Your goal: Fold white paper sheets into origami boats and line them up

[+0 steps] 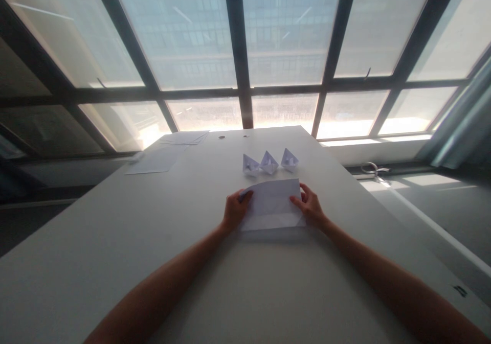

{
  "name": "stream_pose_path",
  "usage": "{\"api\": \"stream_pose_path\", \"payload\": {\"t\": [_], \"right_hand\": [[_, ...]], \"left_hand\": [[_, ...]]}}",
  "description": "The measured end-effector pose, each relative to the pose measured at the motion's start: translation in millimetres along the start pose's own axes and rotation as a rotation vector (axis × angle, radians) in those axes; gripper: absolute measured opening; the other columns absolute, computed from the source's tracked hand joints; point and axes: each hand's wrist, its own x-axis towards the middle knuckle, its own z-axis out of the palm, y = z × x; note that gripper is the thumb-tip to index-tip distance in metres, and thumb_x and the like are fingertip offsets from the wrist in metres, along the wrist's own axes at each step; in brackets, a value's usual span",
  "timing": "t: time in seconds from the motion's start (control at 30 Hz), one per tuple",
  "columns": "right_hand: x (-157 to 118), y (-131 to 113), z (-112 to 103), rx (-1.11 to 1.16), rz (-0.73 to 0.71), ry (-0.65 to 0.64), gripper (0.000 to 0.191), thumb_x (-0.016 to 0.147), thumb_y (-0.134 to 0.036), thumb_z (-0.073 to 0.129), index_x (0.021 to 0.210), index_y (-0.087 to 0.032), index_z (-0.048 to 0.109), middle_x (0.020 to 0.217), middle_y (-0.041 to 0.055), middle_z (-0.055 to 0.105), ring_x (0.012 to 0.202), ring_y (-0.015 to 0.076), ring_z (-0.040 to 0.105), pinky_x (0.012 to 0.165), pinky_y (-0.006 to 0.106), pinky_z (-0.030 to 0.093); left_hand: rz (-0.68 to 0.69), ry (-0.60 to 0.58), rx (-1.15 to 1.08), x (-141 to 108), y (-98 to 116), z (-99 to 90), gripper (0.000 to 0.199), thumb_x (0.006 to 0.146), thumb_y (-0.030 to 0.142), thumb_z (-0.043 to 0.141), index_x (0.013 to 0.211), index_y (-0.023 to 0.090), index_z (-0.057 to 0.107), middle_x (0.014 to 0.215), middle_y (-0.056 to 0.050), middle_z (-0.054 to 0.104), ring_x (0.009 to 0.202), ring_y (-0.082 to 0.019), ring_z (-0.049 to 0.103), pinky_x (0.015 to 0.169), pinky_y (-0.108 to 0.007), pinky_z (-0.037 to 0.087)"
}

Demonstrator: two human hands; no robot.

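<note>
A white sheet of paper point(273, 206) with faint crease lines is held between my two hands, its lower edge low over the table. My left hand point(236, 208) pinches its left edge, thumb on top. On the opposite edge, my right hand point(310, 206) grips the paper with the thumb in front and fingers behind. Just beyond the sheet, three folded paper boats stand in a row: a left boat point(250, 165), a middle boat point(269, 163) and a right boat point(289, 160).
The white table point(172, 247) reaches toward large windows point(284, 32). Flat paper sheets point(155, 160) lie at its far left. A small round disc point(221, 137) sits near the far edge. Right of the table, a silvery looped object point(374, 170) rests by the wall, near a curtain point(456, 124).
</note>
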Motion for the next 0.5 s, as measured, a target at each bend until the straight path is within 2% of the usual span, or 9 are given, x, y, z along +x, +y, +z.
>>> {"api": "stream_pose_path", "payload": {"t": [0.1, 0.17, 0.27, 0.37, 0.43, 0.5], "right_hand": [[0.8, 1.2, 4.3, -0.021, 0.033, 0.033, 0.065, 0.073, -0.043, 0.07, 0.128, -0.015, 0.049, 0.082, 0.0058, 0.072, 0.062, 0.0171, 0.063, 0.052, 0.024, 0.048], [1.7, 2.2, 5.5, -0.058, 0.046, 0.069, 0.066, 0.074, -0.042, 0.068, 0.13, -0.013, 0.048, 0.083, 0.0071, 0.072, 0.061, 0.0169, 0.063, 0.051, 0.024, 0.047], [3.2, 5.1, 4.5, -0.139, 0.056, 0.107, 0.067, 0.077, -0.038, 0.065, 0.135, -0.01, 0.046, 0.087, 0.0097, 0.073, 0.062, 0.0174, 0.064, 0.051, 0.023, 0.047], [4.3, 10.9, 2.4, -0.251, 0.082, 0.09, 0.069, 0.078, -0.031, 0.063, 0.14, -0.009, 0.042, 0.088, 0.0108, 0.074, 0.062, 0.0177, 0.065, 0.051, 0.023, 0.047], [4.3, 15.3, 2.3, -0.328, 0.084, 0.055, 0.07, 0.078, -0.027, 0.061, 0.143, -0.009, 0.039, 0.089, 0.0104, 0.074, 0.064, 0.0183, 0.066, 0.054, 0.024, 0.05], [3.0, 17.7, 3.7, -0.417, 0.051, 0.019, 0.07, 0.08, -0.024, 0.059, 0.145, -0.011, 0.036, 0.095, 0.0106, 0.074, 0.074, 0.0203, 0.069, 0.064, 0.027, 0.053]], "left_hand": [[-0.082, 0.066, -0.071, -0.4, 2.8, 4.1, 0.032, 0.088, 0.043, 0.058, 0.073, 0.015, 0.063, 0.059, 0.003, 0.053, 0.053, -0.011, 0.046, 0.047, -0.019, 0.035], [-0.092, 0.085, -0.122, 0.4, 3.5, 6.3, 0.025, 0.088, 0.038, 0.059, 0.096, 0.016, 0.066, 0.072, 0.0, 0.062, 0.06, -0.013, 0.055, 0.051, -0.019, 0.04], [-0.059, 0.126, -0.141, 2.5, 0.6, 7.3, 0.045, 0.086, 0.028, 0.059, 0.129, 0.019, 0.052, 0.105, -0.008, 0.065, 0.082, -0.017, 0.064, 0.062, -0.023, 0.051], [0.073, 0.146, 0.055, 2.2, -3.0, 6.1, 0.055, 0.082, 0.019, 0.059, 0.135, 0.021, 0.046, 0.131, -0.013, 0.052, 0.106, -0.022, 0.06, 0.082, -0.035, 0.055], [0.2, 0.05, 0.237, -1.6, -2.0, 6.5, 0.046, 0.084, 0.015, 0.055, 0.129, 0.022, 0.053, 0.136, -0.011, 0.05, 0.121, -0.025, 0.052, 0.1, -0.043, 0.046], [0.272, -0.145, 0.362, -8.1, 1.7, 9.7, 0.037, 0.09, 0.016, 0.048, 0.125, 0.024, 0.058, 0.134, -0.007, 0.055, 0.126, -0.023, 0.05, 0.109, -0.043, 0.038]]}}
